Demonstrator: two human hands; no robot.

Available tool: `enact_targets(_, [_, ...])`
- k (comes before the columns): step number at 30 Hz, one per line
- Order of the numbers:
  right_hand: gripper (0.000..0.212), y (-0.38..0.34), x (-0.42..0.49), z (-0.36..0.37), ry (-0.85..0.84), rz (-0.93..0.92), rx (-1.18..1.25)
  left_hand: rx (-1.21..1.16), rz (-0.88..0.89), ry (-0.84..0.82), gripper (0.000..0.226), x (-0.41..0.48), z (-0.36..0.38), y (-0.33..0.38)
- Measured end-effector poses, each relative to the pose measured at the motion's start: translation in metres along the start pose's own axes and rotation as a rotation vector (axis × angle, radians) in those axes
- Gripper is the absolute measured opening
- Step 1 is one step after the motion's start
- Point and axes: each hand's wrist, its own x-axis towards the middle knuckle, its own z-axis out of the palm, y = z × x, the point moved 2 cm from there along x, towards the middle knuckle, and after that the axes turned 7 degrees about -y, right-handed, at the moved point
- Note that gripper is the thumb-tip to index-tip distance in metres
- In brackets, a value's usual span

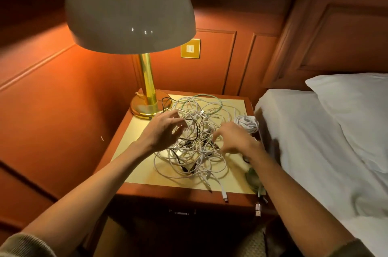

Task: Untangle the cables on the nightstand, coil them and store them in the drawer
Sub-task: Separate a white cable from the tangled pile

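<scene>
Left hand (165, 128), right hand (235, 139) spread over cables (195, 151), fingers loosely bent; any pinch unclear. Cables light, limp, snag-prone; likely best taken at a free plug (225, 196).

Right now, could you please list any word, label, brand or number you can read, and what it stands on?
No text can be read anywhere.
On the wall switch: plain, no lettering.
On the lamp shade: only glints of light.
On the cable plugs: too small to show any mark.

Lamp base (144, 107) blocks back-left; bed (315, 141) hems right; nightstand (134, 137) left strip free.
</scene>
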Motion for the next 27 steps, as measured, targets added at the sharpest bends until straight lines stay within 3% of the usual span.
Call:
enact_targets(3, [0.018, -0.013, 0.002, 0.004, 0.017, 0.035, -0.123, -0.064, -0.074, -0.049, 0.011, -0.015, -0.013, -0.005])
enact_targets(7, [0.008, -0.02, 0.002, -0.014, 0.082, 0.023, 0.019, -0.161, -0.155, -0.157, 0.017, -0.029, -0.027, -0.002])
enact_targets(11, [0.014, -0.038, -0.021, -0.073, 0.435, -0.128, 0.439, -0.346, -0.263, -0.274, 0.066, -0.034, -0.04, 0.008])
enact_targets(14, [0.013, -0.065, -0.055, -0.136, 0.711, -0.32, 0.53, -0.467, -0.339, -0.246, 0.1, -0.027, -0.049, 0.016])
enact_targets(17, [0.014, -0.092, -0.086, -0.193, 0.772, -0.402, 0.742, -0.502, -0.343, -0.121, 0.114, -0.01, -0.066, 0.033])
enact_targets(20, [0.019, -0.117, -0.113, -0.23, 0.774, -0.507, 0.932, -0.666, -0.372, 0.027, 0.117, 0.015, -0.086, 0.053])
enact_targets(23, [0.021, -0.13, -0.136, -0.251, 0.797, -0.591, 1.01, -0.818, -0.438, 0.365, 0.111, 0.033, -0.104, 0.058])
enact_targets(25, [0.021, -0.13, -0.152, -0.258, 0.829, -0.595, 0.948, -0.857, -0.452, 0.574, 0.088, 0.032, -0.119, 0.057])
enact_targets(27, [0.018, -0.126, -0.17, -0.264, 0.87, -0.572, 0.842, -0.898, -0.434, 0.596, 0.054, 0.024, -0.127, 0.043])
